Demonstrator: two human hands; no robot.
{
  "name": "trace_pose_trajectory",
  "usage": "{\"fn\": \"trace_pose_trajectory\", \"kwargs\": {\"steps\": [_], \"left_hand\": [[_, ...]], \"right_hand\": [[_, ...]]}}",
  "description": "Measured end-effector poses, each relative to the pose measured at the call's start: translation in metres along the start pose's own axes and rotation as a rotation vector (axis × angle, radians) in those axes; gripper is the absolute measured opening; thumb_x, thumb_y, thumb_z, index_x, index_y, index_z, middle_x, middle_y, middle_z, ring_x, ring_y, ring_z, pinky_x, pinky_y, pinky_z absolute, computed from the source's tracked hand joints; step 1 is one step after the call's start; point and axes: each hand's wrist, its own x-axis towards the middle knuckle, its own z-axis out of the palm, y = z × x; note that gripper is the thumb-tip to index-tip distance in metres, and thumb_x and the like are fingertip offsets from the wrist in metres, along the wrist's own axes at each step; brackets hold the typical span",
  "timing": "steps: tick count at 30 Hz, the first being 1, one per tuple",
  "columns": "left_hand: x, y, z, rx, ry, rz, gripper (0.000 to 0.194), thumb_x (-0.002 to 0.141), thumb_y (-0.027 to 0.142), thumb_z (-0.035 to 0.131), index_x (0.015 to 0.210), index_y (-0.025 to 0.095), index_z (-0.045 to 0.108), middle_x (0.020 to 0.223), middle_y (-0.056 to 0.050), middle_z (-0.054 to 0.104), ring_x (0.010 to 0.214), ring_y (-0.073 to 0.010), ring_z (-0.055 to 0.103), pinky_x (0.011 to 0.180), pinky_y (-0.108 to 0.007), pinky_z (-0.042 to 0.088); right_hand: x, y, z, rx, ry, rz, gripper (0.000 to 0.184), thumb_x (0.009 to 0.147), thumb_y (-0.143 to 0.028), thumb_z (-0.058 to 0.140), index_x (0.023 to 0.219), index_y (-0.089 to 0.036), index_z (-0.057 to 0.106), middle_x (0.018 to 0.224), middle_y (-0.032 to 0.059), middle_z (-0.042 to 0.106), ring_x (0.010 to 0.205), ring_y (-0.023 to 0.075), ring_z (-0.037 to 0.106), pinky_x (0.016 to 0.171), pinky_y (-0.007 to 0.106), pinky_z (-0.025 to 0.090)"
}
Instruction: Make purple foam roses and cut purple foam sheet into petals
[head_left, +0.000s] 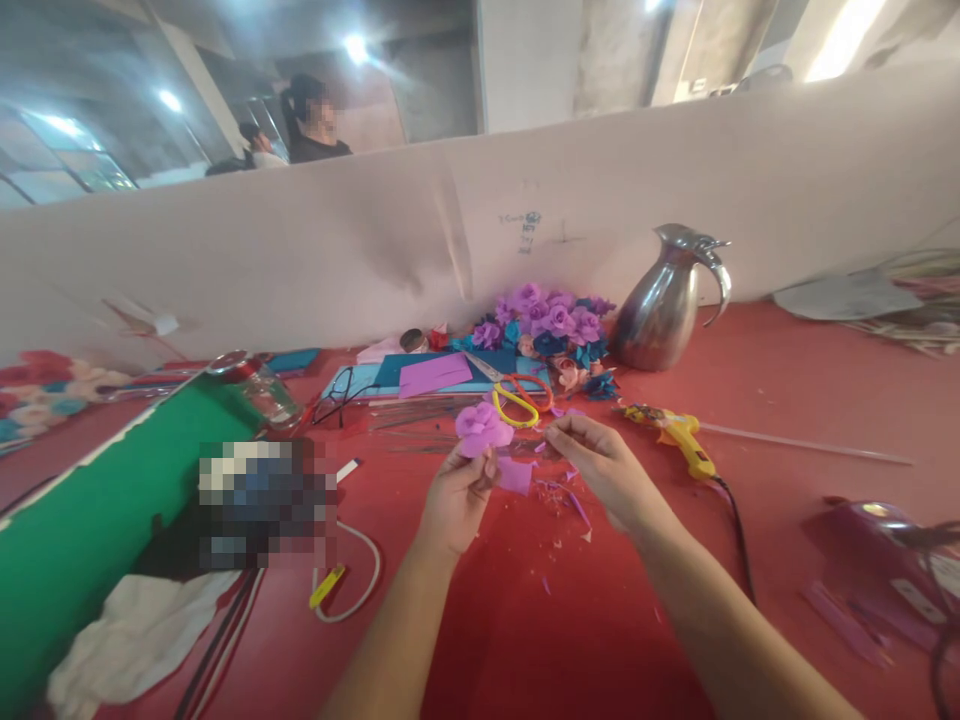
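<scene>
A purple paper flower (480, 428) is pinched upright between the thumb and fingers of my left hand (466, 492). To its right, my right hand (596, 455) is closed in a pinch; whatever its fingertips hold is too small to make out. Under and between my hands lie a small purple paper piece (515, 476) and purple scraps (574, 505). Just beyond the flower rest scissors (516, 408) with one yellow and one orange handle loop. Past my right hand lies a yellow hot glue gun (686, 440).
Behind are purple paper (435, 374), finished paper flowers (555, 315), eyeglasses (343, 395) and a steel jug (660, 305). A glass jar (259, 388), green board (97, 530) and white cloth (139, 640) occupy the left. A dark red device (885, 550) with cords stands right. People sit beyond the partition (337, 240).
</scene>
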Motion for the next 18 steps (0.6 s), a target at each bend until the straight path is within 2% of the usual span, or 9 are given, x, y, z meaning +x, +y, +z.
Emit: {"fn": "trace_pose_trajectory", "kwargs": {"steps": [5,8,10,14,18], "left_hand": [[0.001,0.003,0.001,-0.065,-0.036,-0.009,0.009,0.070,0.014,0.072,0.068,0.013,0.063,0.065,0.002,0.055,0.051,-0.0038,0.041,0.053,-0.019,0.039],[0.003,0.004,0.001,-0.186,0.027,-0.003,0.008,0.068,0.010,0.072,0.070,0.013,0.065,0.077,-0.001,0.060,0.061,-0.0055,0.050,0.058,-0.018,0.044],[0.004,0.005,0.002,-0.249,0.078,-0.024,0.009,0.069,0.007,0.071,0.070,0.013,0.065,0.082,-0.003,0.061,0.068,-0.0068,0.055,0.064,-0.019,0.047],[0.005,0.003,0.001,-0.322,0.128,-0.069,0.007,0.074,0.005,0.066,0.072,0.012,0.065,0.080,-0.002,0.060,0.068,-0.0067,0.056,0.065,-0.019,0.050],[0.006,0.001,-0.002,-0.321,0.184,-0.089,0.008,0.078,0.006,0.061,0.075,0.013,0.064,0.070,0.000,0.058,0.060,-0.0060,0.055,0.057,-0.017,0.049]], "right_hand": [[0.005,0.020,0.004,-0.214,-0.147,-0.001,0.020,0.076,-0.034,0.058,0.086,-0.017,0.066,0.083,0.0044,0.070,0.076,0.0180,0.062,0.070,0.030,0.045],[0.002,0.032,0.016,-0.351,-0.229,-0.040,0.019,0.077,-0.027,0.057,0.090,-0.019,0.068,0.087,0.0051,0.072,0.077,0.0188,0.064,0.069,0.030,0.045],[-0.002,0.036,0.025,-0.413,-0.263,-0.067,0.017,0.077,-0.025,0.056,0.086,-0.019,0.069,0.081,0.0036,0.073,0.072,0.0180,0.063,0.065,0.028,0.044],[-0.010,0.041,0.039,-0.509,-0.246,-0.103,0.014,0.076,-0.021,0.054,0.073,-0.019,0.068,0.065,-0.0009,0.068,0.059,0.0141,0.057,0.056,0.023,0.038],[-0.012,0.045,0.042,-0.517,-0.209,-0.112,0.014,0.075,-0.019,0.054,0.070,-0.020,0.066,0.065,-0.0020,0.067,0.060,0.0139,0.058,0.057,0.022,0.038]]}}
